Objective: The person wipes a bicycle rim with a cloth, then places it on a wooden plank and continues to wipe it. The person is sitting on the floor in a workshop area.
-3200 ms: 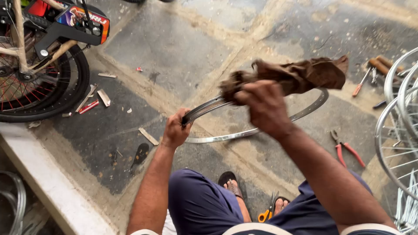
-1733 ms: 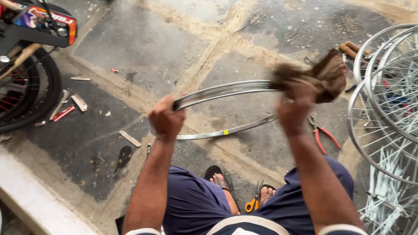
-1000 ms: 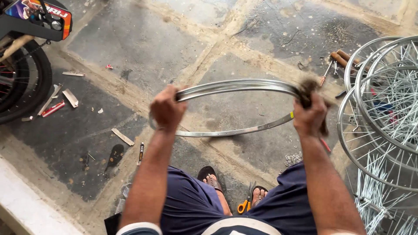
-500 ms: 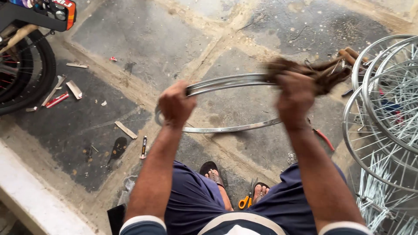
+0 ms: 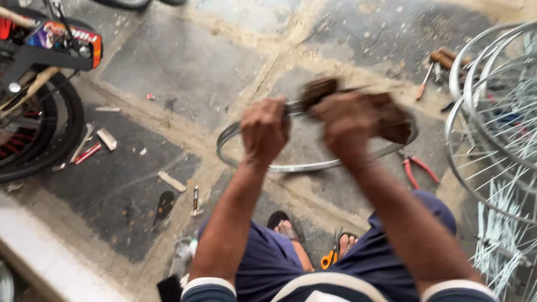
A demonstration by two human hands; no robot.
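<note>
A bare metal bicycle rim (image 5: 313, 165) is held up flat over the stone floor, above my knees. My left hand (image 5: 264, 130) grips the rim's near-left part. My right hand (image 5: 349, 124) is closed on a brown dirty rag (image 5: 386, 114) pressed against the rim's top, close beside the left hand. The right hand and rag are blurred by motion. Part of the rim is hidden behind both hands.
A bicycle with a black tyre (image 5: 39, 145) stands at the left. Several spoked wheels (image 5: 498, 134) lean at the right. Red-handled pliers (image 5: 415, 170) lie on the floor under the rim; orange-handled scissors (image 5: 330, 258) lie by my sandalled feet. Small tools and wood scraps (image 5: 170, 182) are scattered at the left.
My right hand with the rag has slid left along the rim, from its right side to close beside my left hand. The left hand keeps its grip.
</note>
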